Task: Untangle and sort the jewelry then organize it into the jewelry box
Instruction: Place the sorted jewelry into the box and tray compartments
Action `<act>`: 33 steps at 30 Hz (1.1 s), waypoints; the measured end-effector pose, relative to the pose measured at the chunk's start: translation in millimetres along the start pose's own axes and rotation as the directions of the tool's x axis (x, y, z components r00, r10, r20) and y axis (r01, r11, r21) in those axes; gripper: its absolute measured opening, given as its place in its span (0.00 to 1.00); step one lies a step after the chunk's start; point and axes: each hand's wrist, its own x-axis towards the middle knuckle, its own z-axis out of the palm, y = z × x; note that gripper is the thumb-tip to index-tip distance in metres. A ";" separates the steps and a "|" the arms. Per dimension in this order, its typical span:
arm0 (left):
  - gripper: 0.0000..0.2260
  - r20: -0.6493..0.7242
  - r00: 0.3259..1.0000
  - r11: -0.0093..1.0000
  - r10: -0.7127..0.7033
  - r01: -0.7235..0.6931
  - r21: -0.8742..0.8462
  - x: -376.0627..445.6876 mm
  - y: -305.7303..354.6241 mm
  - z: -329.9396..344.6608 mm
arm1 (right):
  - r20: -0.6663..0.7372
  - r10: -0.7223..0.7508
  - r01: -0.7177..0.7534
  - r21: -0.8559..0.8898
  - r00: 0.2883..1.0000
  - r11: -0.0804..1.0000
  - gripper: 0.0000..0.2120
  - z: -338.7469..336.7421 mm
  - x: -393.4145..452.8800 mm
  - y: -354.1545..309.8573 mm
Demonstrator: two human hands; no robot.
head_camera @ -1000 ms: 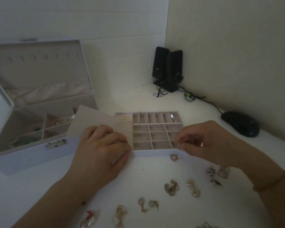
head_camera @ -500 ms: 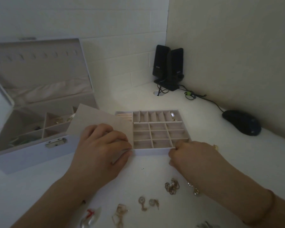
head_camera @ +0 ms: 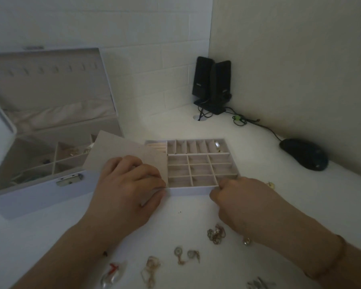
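The divided tray [head_camera: 198, 163] lay mid-bench, pale, its cells mostly bare. Our left hand [head_camera: 125, 184] pressed its flap [head_camera: 121, 151] at nine o'clock; our right hand [head_camera: 244, 199], grip curled at its five o'clock corner, contents unclear. Tangled jewelry [head_camera: 216, 236] lay at six.

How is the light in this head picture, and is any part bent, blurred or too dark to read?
Head view: dim and grey overall, brightest on the table behind the divided tray. Wide-angle bending shows in the wall tile lines and the open jewelry box. The loose jewelry near the bottom edge is soft and grainy, so its details cannot be read. The left hand casts only a faint shadow.
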 end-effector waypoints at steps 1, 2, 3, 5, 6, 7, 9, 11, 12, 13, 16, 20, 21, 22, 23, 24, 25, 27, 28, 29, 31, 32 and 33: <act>0.07 -0.002 1.000 1.000 0.001 -0.001 0.002 -0.1 0.2 0.0 | -0.017 0.004 -0.004 0.026 1.000 1.000 0.10 -1.6 -1.7 0.4; 0.07 -0.004 1.000 1.000 0.000 0.000 0.005 -0.1 0.2 0.2 | -0.040 -0.001 0.003 0.049 0.999 0.999 0.09 -2.8 -3.3 1.4; 0.07 -0.006 1.000 1.000 -0.001 0.002 0.008 -0.1 0.1 0.3 | -0.065 -0.011 0.016 0.073 0.998 0.997 0.09 -4.2 -5.1 3.1; 0.07 -0.006 1.000 1.000 -0.002 0.002 0.010 -0.2 -0.1 0.4 | -0.140 -0.027 0.053 0.186 0.990 0.981 0.05 -7.4 -7.3 10.0; 0.07 -0.007 1.000 1.000 0.001 -0.001 0.010 -0.2 -0.3 0.7 | -0.183 -0.024 0.075 0.277 0.983 0.958 0.04 -9.7 -7.4 15.9; 0.07 -0.007 1.000 1.000 0.003 -0.003 0.008 -0.4 -0.5 1.0 | -0.213 -0.009 0.086 0.354 0.977 0.931 0.06 -11.2 -6.4 23.7; 0.08 -0.011 1.000 1.000 0.003 -0.003 0.005 -0.2 -0.6 1.6 | -0.302 0.072 0.086 0.479 0.950 0.873 0.09 -9.5 -0.8 41.3; 0.07 -0.014 1.000 1.000 0.003 -0.003 0.011 -0.1 -0.9 1.9 | -0.423 0.218 0.089 0.596 0.880 0.798 0.10 -3.7 8.8 55.5; 0.07 -0.014 1.000 1.000 0.005 -0.005 0.015 -0.1 -1.2 2.0 | -0.454 0.288 0.090 0.647 0.843 0.757 0.10 0.0 15.1 61.0; 0.07 -0.013 1.000 1.000 0.006 -0.006 0.016 -0.1 -1.4 2.0 | -0.467 0.343 0.087 0.683 0.815 0.725 0.09 4.2 21.8 65.5; 0.07 -0.012 1.000 1.000 0.004 -0.004 0.005 -0.4 -1.4 1.7 | -0.459 0.373 0.064 0.696 0.806 0.715 0.08 17.2 38.0 73.4; 0.07 -0.003 1.000 1.000 -0.002 0.002 0.004 -0.8 -1.4 1.7 | -0.414 0.324 0.026 0.647 0.851 0.762 0.07 27.2 45.4 77.5; 0.07 0.000 1.000 1.000 -0.001 0.001 0.005 -0.8 -1.2 1.7 | -0.406 0.329 0.014 0.648 0.853 0.761 0.08 25.5 44.1 79.6; 0.07 0.001 1.000 1.000 0.000 0.000 0.005 -0.8 -1.3 1.6 | -0.396 0.344 0.000 0.656 0.851 0.755 0.09 21.8 40.8 83.2; 0.07 0.003 1.000 1.000 -0.001 0.001 0.005 -0.8 -1.3 1.4 | -0.392 0.365 -0.013 0.665 0.844 0.746 0.09 17.3 35.6 88.6; 0.07 0.003 1.000 1.000 -0.002 0.002 0.006 -0.7 -1.4 1.1 | -0.390 0.385 -0.027 0.672 0.836 0.740 0.09 12.6 28.2 96.0; 0.07 0.001 1.000 1.000 -0.002 0.002 0.008 -0.6 -1.3 1.2 | -0.376 0.395 -0.041 0.678 0.838 0.734 0.08 8.1 18.8 104.4; 0.07 -0.004 1.000 1.000 -0.001 0.001 0.012 -0.6 -0.9 1.8 | -0.263 0.348 -0.082 0.682 0.900 0.727 0.07 1.1 -1.0 118.9; 0.08 -0.007 1.000 1.000 -0.001 0.001 0.013 -0.8 -0.9 2.1 | -0.149 0.297 -0.128 0.662 0.943 0.738 0.06 -0.1 -9.3 123.0; 0.08 -0.010 1.000 1.000 -0.001 0.001 0.014 -1.0 -0.9 2.4 | -0.008 0.250 -0.191 0.621 0.968 0.760 0.08 -0.3 -15.9 123.7; 0.09 -0.011 1.000 1.000 -0.003 0.004 0.018 -0.8 -0.8 2.2 | 0.238 0.210 -0.309 0.540 0.948 0.783 0.14 2.0 -22.8 119.3; 0.09 -0.011 1.000 1.000 -0.006 0.006 0.020 -0.5 -0.6 2.1 | 0.294 0.212 -0.342 0.525 0.932 0.779 0.16 3.0 -23.0 116.1; 0.09 -0.013 1.000 1.000 -0.008 0.008 0.022 -0.2 -0.2 2.0 | 0.307 0.212 -0.350 0.513 0.928 0.784 0.17 3.9 -21.9 112.3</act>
